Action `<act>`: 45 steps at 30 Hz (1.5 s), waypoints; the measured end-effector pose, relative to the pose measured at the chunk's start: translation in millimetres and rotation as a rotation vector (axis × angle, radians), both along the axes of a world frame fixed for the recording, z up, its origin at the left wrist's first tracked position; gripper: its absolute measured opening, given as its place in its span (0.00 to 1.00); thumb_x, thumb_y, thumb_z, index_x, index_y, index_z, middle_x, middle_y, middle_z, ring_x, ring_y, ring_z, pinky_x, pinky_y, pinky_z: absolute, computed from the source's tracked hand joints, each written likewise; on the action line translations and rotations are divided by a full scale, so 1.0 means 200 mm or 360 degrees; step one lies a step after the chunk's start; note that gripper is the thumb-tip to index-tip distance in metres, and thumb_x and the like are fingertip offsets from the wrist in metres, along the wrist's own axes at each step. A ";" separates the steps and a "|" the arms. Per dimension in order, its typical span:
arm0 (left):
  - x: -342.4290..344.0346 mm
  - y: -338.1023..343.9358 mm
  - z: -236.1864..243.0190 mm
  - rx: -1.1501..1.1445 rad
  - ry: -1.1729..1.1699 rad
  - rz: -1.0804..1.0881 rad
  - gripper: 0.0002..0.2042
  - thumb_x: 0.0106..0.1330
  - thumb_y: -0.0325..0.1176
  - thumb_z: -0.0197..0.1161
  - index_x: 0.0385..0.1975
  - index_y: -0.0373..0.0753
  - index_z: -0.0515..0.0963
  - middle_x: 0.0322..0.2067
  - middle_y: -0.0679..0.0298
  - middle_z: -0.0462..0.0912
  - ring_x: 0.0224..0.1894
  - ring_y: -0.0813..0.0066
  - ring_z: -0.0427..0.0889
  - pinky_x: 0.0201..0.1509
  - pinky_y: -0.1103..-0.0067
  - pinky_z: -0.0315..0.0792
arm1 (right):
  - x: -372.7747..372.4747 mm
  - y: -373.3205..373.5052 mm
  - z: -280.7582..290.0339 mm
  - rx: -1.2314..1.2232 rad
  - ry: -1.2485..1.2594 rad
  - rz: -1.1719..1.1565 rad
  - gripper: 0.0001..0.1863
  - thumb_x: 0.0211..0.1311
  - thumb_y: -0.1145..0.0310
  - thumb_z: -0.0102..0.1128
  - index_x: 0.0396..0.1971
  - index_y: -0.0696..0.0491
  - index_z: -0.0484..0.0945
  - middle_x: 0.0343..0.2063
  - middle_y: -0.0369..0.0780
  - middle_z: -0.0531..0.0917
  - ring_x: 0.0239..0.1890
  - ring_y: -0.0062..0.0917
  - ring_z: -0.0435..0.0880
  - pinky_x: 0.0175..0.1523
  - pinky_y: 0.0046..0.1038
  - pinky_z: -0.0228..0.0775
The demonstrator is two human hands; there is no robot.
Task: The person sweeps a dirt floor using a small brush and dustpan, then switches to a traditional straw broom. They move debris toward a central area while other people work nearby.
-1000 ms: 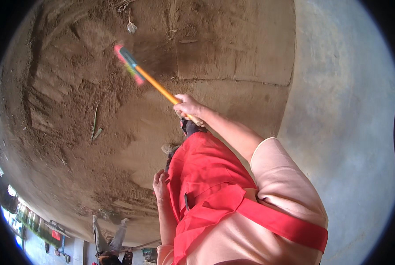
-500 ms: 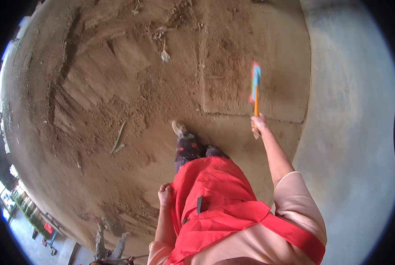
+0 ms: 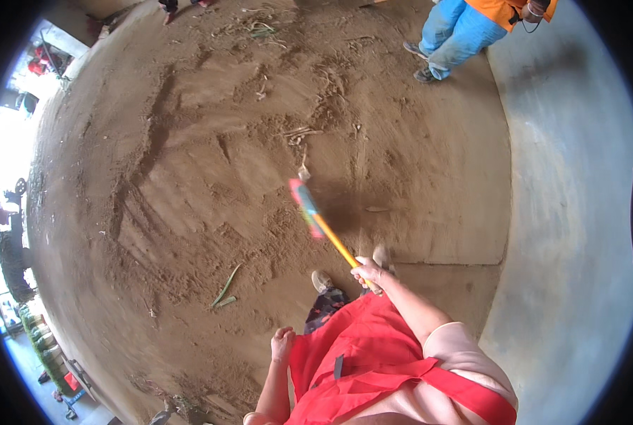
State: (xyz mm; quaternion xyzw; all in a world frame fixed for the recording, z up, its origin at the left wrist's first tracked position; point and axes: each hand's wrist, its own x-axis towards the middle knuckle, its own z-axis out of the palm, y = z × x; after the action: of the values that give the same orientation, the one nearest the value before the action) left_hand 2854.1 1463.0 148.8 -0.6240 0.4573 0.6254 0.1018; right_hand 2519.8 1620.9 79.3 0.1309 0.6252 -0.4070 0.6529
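Observation:
My right hand [image 3: 368, 272] is wrapped round the orange-yellow handle of a broom [image 3: 342, 249]. The broom reaches forward and left, its blue, red and green head [image 3: 306, 206] blurred by motion over the soil-strewn floor. Whether the head touches the floor cannot be told. At the left edge of the red apron [image 3: 355, 347], my left hand [image 3: 283, 344] is closed in a fist. The apron's side bulges out to that fist, which seems to grip its cloth. Just beyond the broom head lies a small pale clump with a stalk [image 3: 303, 172].
Dry brown soil [image 3: 210, 177] covers much of the floor, with ridges and scraps. A green leaf strip [image 3: 225, 289] lies to the left. At the far right stands another person [image 3: 458, 32] in blue trousers and an orange top. A pale wall [image 3: 564, 177] rises along the right.
The broom has swung left from the right side, my right hand moving with it toward my body's middle. The view has shifted, bringing the person at the far right into sight.

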 end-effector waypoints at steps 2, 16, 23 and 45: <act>-0.06 0.01 -0.10 0.0028 0.0088 -0.0053 0.11 0.57 0.30 0.57 0.38 0.35 0.77 0.27 0.65 0.80 0.27 0.80 0.78 0.29 0.85 0.71 | -0.07 -0.05 0.16 -0.0164 0.0037 0.0106 0.27 0.55 0.71 0.57 0.56 0.49 0.62 0.15 0.32 0.70 0.11 0.14 0.67 0.13 0.21 0.60; -1.01 0.31 -0.04 0.0307 -0.0009 -0.0004 0.10 0.63 0.29 0.55 0.42 0.36 0.74 0.31 0.67 0.78 0.32 0.83 0.77 0.33 0.86 0.72 | -1.02 0.76 0.06 0.0628 0.0769 -0.0644 0.19 0.54 0.72 0.54 0.47 0.51 0.63 0.14 0.32 0.67 0.09 0.15 0.64 0.10 0.21 0.59; -1.31 0.39 -0.02 0.0339 -0.0005 -0.0125 0.11 0.64 0.31 0.54 0.43 0.36 0.74 0.33 0.67 0.79 0.35 0.81 0.78 0.34 0.85 0.72 | -1.40 1.15 -0.44 0.0793 0.0570 -0.0755 0.08 0.49 0.75 0.51 0.18 0.50 0.62 0.12 0.33 0.67 0.10 0.18 0.66 0.12 0.24 0.58; -1.49 0.42 -0.04 0.0356 -0.0040 -0.0070 0.12 0.63 0.31 0.55 0.43 0.34 0.74 0.32 0.65 0.79 0.32 0.83 0.76 0.35 0.86 0.71 | -1.57 0.84 -0.04 0.0558 0.0642 -0.0582 0.27 0.54 0.72 0.55 0.54 0.53 0.58 0.16 0.33 0.69 0.09 0.15 0.65 0.09 0.20 0.58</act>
State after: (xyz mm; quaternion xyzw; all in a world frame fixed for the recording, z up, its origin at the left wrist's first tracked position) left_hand 2557.0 1547.1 140.2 -0.6064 0.3969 0.6623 0.1902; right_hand 2206.1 1788.7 71.0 0.2683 0.7688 -0.4214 0.3993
